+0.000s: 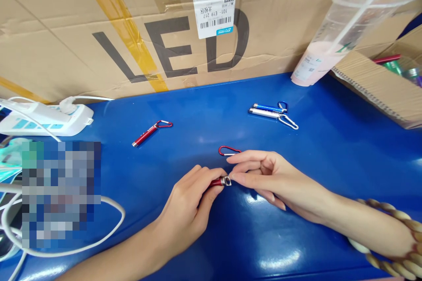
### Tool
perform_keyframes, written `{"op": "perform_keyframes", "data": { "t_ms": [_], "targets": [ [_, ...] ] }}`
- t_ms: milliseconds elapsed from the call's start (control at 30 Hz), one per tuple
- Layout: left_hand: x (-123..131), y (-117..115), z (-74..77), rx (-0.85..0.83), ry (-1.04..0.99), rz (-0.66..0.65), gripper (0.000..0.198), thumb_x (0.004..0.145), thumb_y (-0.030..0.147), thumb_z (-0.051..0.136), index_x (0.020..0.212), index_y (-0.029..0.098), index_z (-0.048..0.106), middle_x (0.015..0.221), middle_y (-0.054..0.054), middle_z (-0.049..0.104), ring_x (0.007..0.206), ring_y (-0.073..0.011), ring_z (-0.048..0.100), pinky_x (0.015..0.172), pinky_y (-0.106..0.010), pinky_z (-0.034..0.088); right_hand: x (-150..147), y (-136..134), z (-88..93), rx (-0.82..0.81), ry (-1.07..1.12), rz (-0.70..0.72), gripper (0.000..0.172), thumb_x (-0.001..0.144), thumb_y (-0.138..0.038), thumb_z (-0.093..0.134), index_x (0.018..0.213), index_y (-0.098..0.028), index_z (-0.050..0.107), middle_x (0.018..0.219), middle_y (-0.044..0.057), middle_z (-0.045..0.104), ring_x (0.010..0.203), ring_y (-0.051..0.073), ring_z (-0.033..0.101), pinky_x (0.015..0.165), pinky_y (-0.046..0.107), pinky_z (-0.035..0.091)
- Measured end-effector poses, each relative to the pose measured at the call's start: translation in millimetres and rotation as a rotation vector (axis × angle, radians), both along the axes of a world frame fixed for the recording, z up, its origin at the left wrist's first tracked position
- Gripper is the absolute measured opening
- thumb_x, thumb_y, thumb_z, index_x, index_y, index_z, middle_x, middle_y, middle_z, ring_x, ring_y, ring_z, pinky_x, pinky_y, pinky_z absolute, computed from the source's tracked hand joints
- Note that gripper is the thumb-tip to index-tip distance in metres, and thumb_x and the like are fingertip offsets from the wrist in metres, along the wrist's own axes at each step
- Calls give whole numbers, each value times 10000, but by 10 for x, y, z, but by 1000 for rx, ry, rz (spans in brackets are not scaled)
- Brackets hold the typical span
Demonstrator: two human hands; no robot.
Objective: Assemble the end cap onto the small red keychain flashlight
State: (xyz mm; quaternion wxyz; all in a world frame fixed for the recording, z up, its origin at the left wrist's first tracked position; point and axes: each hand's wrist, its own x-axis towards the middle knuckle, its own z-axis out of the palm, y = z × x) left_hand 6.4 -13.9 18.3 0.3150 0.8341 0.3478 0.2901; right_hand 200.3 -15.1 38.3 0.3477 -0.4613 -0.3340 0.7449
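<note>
My left hand [194, 197] is closed around a small red keychain flashlight [216, 182], its silver end pointing right and most of its body hidden by the fingers. My right hand [267, 175] meets that silver end with thumb and fingertip pinched together; whatever is between them is too small to make out. Just beyond the right fingers lies a red carabiner clip [227, 148], partly covered by the hand. Another red flashlight [145, 135] with its clip rests farther left. Toward the back right, a blue flashlight [267, 108] and a silver flashlight [263, 113] lie side by side, clips attached.
A large cardboard box [125, 17] stands along the back of the blue table [198, 118]. At back right are a tall plastic cup [316, 61] with a straw and an open carton [369, 83]. A power strip [72, 120] and white cables [120, 224] occupy the left, beside a pixelated patch.
</note>
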Motion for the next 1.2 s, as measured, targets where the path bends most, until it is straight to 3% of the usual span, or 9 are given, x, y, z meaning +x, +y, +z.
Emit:
{"op": "perform_keyframes", "data": {
  "t_ms": [67, 200, 367, 567, 767, 1100, 1200],
  "targets": [
    [-2, 0, 5, 2, -4, -3, 194, 930, 81, 412, 1043, 189, 527, 768, -11, 582, 661, -149, 460, 639, -280, 398, -4, -2, -1, -3, 7, -2, 198, 724, -215, 739, 920, -215, 713, 708, -18, 683, 319, -17, 355, 277, 110, 252],
    [-7, -1, 13, -10, 4, 2, 180, 932, 82, 407, 1025, 182, 524, 779, -14, 590, 663, -147, 458, 636, -276, 398, -7, -5, -12, 5, -1, -5, 171, 727, -183, 713, 896, -211, 713, 519, -77, 554, 327, 4, 316, 272, 115, 209],
    [-7, -4, 12, -7, 4, 0, 176, 932, 86, 410, 1022, 186, 524, 778, -18, 594, 661, -149, 463, 632, -280, 403, -1, -10, -22, 23, -15, 17, 147, 741, -206, 697, 888, -212, 699, 521, -84, 555, 318, 1, 266, 288, 137, 189],
    [-7, -6, 13, -3, 5, 1, 175, 930, 81, 410, 1012, 183, 526, 788, -19, 602, 666, -147, 469, 646, -281, 406, 1, -8, -35, 73, -44, 34, 154, 797, -291, 674, 922, -200, 681, 347, -127, 374, 302, 24, 220, 298, 149, 162],
    [2, -2, 13, 9, 4, 9, 170, 932, 95, 406, 1000, 184, 535, 782, -25, 612, 659, -150, 475, 629, -276, 413, -1, -9, -41, 64, -57, 34, 188, 796, -329, 672, 931, -199, 689, 351, -125, 366, 301, 23, 212, 300, 154, 154],
    [-11, -8, 10, 16, 23, 8, 169, 930, 97, 413, 1012, 186, 532, 763, -19, 604, 656, -153, 484, 633, -283, 415, -13, -1, -19, 45, -3, 13, 141, 742, -248, 706, 870, -191, 692, 426, -96, 492, 315, 15, 263, 286, 151, 158],
    [-9, -4, 13, 16, 27, 7, 177, 929, 94, 412, 1013, 189, 537, 772, -24, 610, 660, -156, 485, 628, -282, 417, -19, -2, -10, 33, -22, 9, 122, 732, -226, 712, 847, -190, 691, 401, -104, 468, 306, 12, 263, 288, 149, 154]
  ]
}}
